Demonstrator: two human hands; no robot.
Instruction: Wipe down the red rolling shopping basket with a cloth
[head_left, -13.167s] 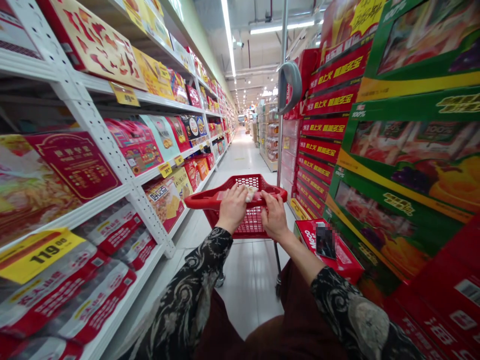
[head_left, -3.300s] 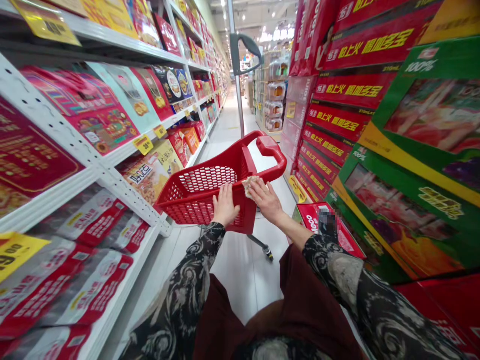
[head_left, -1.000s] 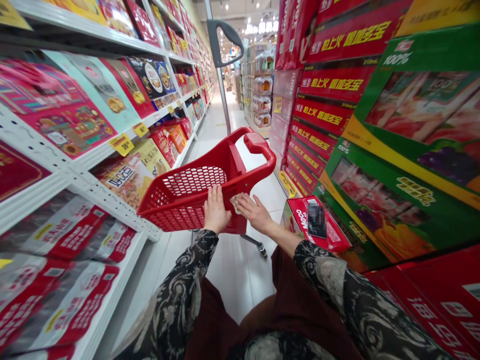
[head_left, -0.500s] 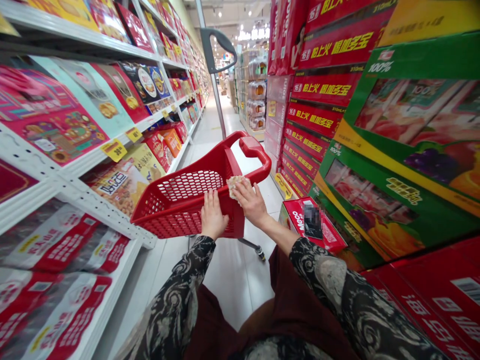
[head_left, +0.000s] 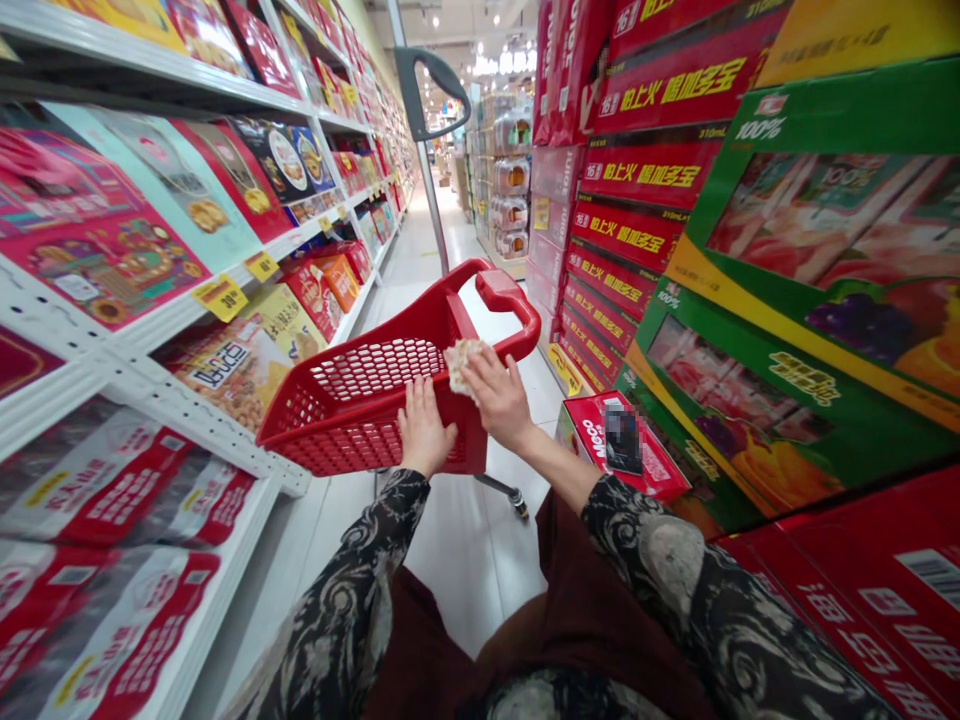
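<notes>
Red plastic shopping cart (head_left: 469, 440): left hand (head_left: 426, 432) lies spread on near side, gripping nothing; right hand (head_left: 501, 395) bends over crumpled off-white cloth (head_left: 458, 368) at rim (head_left: 375, 411). Wiping seems underway; coverage unclear.

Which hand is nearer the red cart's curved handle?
Right. The right hand, holding the pale cloth, is at the basket's rim, just below and left of the curved handle; the left hand is against the basket's side, farther left and lower.
</notes>
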